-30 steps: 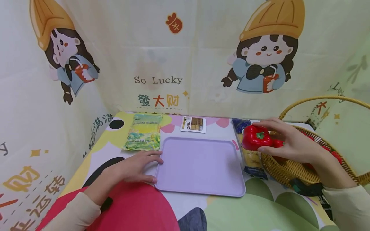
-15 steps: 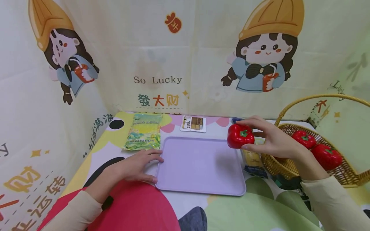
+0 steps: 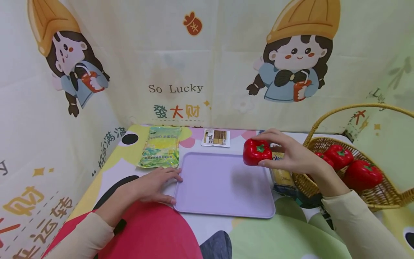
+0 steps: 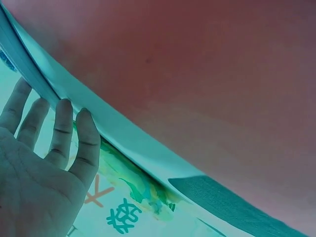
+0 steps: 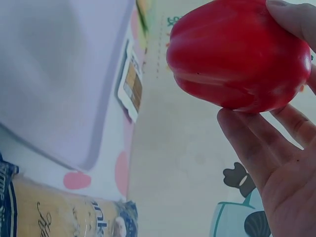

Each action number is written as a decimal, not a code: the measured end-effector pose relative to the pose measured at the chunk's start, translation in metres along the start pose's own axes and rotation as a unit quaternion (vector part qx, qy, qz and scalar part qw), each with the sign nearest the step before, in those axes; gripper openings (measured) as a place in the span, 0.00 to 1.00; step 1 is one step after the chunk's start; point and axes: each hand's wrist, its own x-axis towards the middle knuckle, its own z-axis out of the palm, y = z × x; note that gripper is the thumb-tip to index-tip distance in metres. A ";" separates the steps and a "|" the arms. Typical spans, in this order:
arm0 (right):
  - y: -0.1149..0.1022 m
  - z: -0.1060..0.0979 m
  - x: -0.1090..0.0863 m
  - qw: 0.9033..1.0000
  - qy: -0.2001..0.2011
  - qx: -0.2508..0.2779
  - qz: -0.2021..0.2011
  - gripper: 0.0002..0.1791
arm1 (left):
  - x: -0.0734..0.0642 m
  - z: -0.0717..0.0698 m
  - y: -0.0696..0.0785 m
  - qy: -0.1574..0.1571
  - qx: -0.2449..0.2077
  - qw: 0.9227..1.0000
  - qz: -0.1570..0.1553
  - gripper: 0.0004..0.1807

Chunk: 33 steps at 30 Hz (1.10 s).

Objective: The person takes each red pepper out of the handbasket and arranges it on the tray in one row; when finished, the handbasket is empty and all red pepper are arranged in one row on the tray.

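Note:
A glossy red bell pepper with a green stem is pinched between the thumb and fingers of my right hand. It hangs over the right part of a lilac tray, casting a shadow there. In the right wrist view the pepper fills the upper right, thumb on one side and fingertips on the other. My left hand rests at the tray's left edge, fingers spread and fingertips right at the rim. The left wrist view shows that hand with fingers extended and nothing in the palm.
A wicker basket with a tall handle stands at right, holding several red peppers. A yellow pack lies between tray and basket. Behind the tray are a green-yellow bag and a small white packet. A printed curtain backs the table.
My right hand has carried the bell pepper leftward from beside the basket to over the tray, uncovering the peppers in the basket. My left hand has stayed at the tray's edge.

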 end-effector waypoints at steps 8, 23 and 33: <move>0.003 0.010 0.008 1.000 0.007 0.020 -0.007 0.43 | 0.000 -0.001 0.001 0.000 0.009 1.000 0.002 0.39; 0.003 0.032 0.030 0.999 0.003 0.054 -0.009 0.42 | -0.002 -0.003 0.003 -0.008 0.010 1.000 -0.012 0.39; 0.003 0.041 0.037 0.998 -0.004 0.061 -0.002 0.41 | 0.001 -0.004 0.003 -0.014 0.012 1.000 -0.019 0.39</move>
